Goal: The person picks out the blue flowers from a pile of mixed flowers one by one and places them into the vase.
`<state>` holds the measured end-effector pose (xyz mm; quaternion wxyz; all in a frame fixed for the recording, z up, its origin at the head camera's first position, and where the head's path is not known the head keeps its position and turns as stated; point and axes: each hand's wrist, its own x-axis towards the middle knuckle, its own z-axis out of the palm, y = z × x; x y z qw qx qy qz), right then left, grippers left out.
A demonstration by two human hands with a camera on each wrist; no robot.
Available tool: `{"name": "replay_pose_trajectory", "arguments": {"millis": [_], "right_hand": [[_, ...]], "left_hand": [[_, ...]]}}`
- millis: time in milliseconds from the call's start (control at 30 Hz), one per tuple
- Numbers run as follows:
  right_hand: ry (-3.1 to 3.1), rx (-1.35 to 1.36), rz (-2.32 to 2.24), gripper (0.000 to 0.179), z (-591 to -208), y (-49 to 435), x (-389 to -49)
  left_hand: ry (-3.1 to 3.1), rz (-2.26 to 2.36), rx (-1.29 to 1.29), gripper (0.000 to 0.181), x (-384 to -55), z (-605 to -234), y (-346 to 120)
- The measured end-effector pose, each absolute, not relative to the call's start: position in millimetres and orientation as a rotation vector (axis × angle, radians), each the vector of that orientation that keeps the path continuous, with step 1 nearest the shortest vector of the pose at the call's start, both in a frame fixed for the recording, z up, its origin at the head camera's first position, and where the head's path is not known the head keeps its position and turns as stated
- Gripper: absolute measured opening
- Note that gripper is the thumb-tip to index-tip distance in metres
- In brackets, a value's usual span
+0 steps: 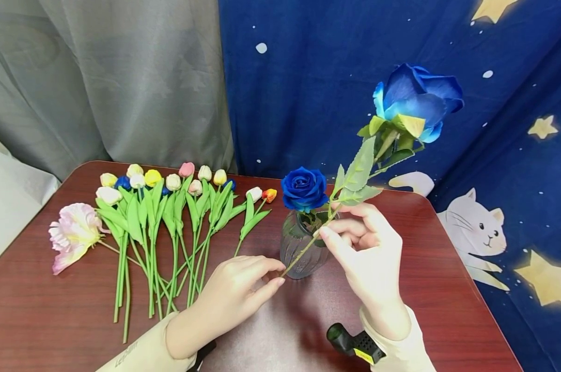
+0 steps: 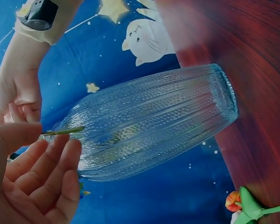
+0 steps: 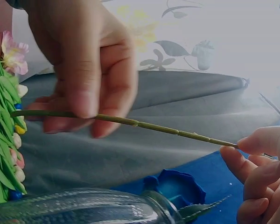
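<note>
A large blue artificial rose (image 1: 417, 101) with green leaves slants across the head view, its bloom at upper right. My right hand (image 1: 371, 253) pinches its stem just below the leaves. Near the stem's lower end, my left hand (image 1: 236, 284) pinches it between thumb and fingers, and a short tip pokes past them in the left wrist view. Behind the stem stands a clear ribbed glass vase (image 2: 154, 123) on the table. Another blue rose (image 1: 304, 188) is in the vase, its bloom above the rim.
Several artificial tulips (image 1: 173, 227) lie at the table's left, with a pale pink ruffled flower (image 1: 76, 232) beside them. A white and an orange tulip (image 1: 269, 195) lie nearer the vase. Grey and blue curtains (image 1: 308, 77) hang behind the wooden table (image 1: 429, 289).
</note>
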<state>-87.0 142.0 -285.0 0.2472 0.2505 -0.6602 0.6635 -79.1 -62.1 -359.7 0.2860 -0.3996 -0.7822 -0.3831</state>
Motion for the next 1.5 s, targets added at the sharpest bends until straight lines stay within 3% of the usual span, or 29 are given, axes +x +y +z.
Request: {"name": "replay_pose_trajectory", "arguments": {"millis": [367, 667, 867, 1033, 1500], "right_hand": [[-1.678, 0.615, 1.851, 0.030, -270.4, 155.3, -86.2], [-1.442, 0.686, 1.918, 0.034, -258.8, 164.6, -88.6], [-1.387, 0.647, 1.895, 0.035, -254.2, 172.8, -89.2], [-1.339, 0.587, 1.887, 0.038, -250.3, 181.4, -89.5], [-1.118, 0.429, 1.811, 0.049, -227.5, 201.4, -95.0]], "left_hand": [[-2.442, -1.041, -0.862, 0.033, -87.3, -367.6, -61.9], [-2.694, -1.200, -0.641, 0.080, -100.5, -369.4, -56.4], [-2.773, -1.293, -0.588, 0.097, -112.3, -378.0, -51.8], [-2.764, -1.355, -0.626, 0.100, -120.1, -383.5, -49.7], [-2.711, -1.374, -0.724, 0.087, -127.6, -389.3, -49.2]]}}
